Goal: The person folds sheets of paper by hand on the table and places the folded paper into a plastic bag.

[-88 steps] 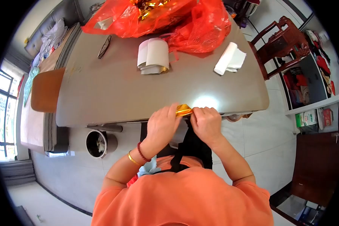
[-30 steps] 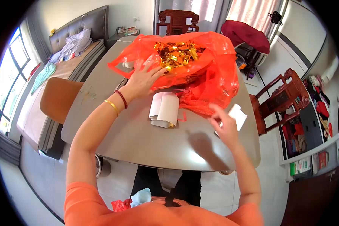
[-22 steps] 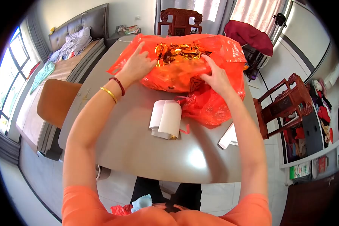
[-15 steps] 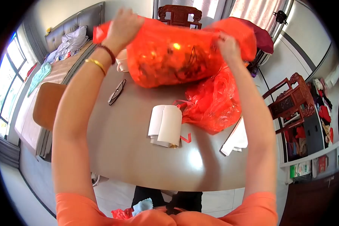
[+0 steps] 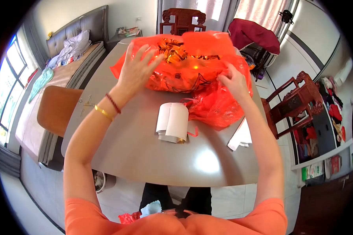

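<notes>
A translucent red plastic bag [image 5: 176, 80] lies on the far part of the table [image 5: 145, 160], its mouth open over shiny gold foil pieces [image 5: 171, 51]. My left hand [image 5: 138, 70], fingers spread, is over the bag's left side and holds nothing. At the right side of the bag is my right hand [image 5: 233, 80], thumb and forefinger near its edge; whether they pinch the plastic is unclear. A second red bag [image 5: 217, 111] lies crumpled nearer me. Beside it stands a curled stack of white paper [image 5: 172, 122].
Folded white paper [image 5: 240, 136] lies near the table's right edge, partly behind my right forearm. An orange-brown chair [image 5: 59, 109] is at the left, carved wooden chairs [image 5: 292, 103] [image 5: 183, 20] at the right and far side. A bin [image 5: 102, 181] stands below the table's left front.
The foil-filled bag, lifted by both hands half a second ago, is down on the table with its mouth open. My left hand has let go and spread. The gold piece held earlier is gone from my hands.
</notes>
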Demonstrator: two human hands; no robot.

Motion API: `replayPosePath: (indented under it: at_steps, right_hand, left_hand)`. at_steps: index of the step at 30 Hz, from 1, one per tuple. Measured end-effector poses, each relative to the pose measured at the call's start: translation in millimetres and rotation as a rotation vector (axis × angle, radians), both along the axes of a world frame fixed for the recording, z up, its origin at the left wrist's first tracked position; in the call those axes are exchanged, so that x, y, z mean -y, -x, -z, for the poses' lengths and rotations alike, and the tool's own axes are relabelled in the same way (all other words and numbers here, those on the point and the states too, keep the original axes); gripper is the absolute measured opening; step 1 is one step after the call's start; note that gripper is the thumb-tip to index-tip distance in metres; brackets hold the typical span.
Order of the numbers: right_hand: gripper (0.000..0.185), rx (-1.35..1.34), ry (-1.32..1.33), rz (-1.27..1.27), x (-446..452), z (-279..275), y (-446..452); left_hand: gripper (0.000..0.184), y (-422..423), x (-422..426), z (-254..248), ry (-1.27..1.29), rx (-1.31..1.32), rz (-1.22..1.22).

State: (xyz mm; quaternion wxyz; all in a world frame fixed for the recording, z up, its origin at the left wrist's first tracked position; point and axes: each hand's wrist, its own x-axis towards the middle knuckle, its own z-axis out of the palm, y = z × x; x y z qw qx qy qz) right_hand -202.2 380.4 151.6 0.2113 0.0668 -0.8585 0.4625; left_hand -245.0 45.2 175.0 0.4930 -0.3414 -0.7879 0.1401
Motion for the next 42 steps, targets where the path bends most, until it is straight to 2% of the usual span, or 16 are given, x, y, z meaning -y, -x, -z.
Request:
replayPosePath:
  at_steps: [1,3,4,6,9,11,12,14,18,23,30,42]
  right_hand:
    - [0.044,-0.022,0.004,-0.017,-1,0,-17]
    - [0.049,-0.061,0.009,-0.052,-4,4,-58]
    - [0.044,-0.048,-0.003,-0.061,-6,9,-80]
    - [0.034,-0.020,-0.031,-0.121,-11,19,-126]
    - [0.022,0.154,-0.062,-0.204,-1,11,-205]
    - [0.020,0.079,-0.186,-0.434,6,-13,-250]
    - [0.016,0.289,-0.616,-0.118,20,-25,-287]
    - [0.016,0.232,-0.710,-0.296,31,-39,-314]
    - [0.016,0.019,-0.647,-0.540,53,-22,-315]
    - [0.016,-0.076,-0.559,-0.672,89,25,-296]
    - [0.016,-0.109,-0.481,-0.702,132,70,-275]
    - [0.016,-0.100,-0.449,-0.671,149,93,-265]
  left_hand:
    - [0.049,-19,-1,2,-0.027,0.012,0.050]
    - [0.051,-65,4,6,-0.079,0.191,0.152]
    - [0.052,-89,8,11,-0.110,0.282,0.199]
    - [0.043,-117,26,50,-0.237,0.378,0.364]
    - [0.022,-166,59,101,-0.240,0.524,0.315]
    - [0.015,-187,73,122,-0.309,0.609,0.243]
    - [0.014,-197,81,135,-0.352,0.627,0.199]
    - [0.013,-222,96,158,-0.418,0.662,0.106]
    - [0.016,-229,99,172,-0.550,0.689,0.007]
    - [0.017,-231,98,179,-0.625,0.711,-0.021]
    - [0.017,-228,99,184,-0.583,0.739,-0.076]
    - [0.017,-232,96,185,-0.616,0.748,-0.134]
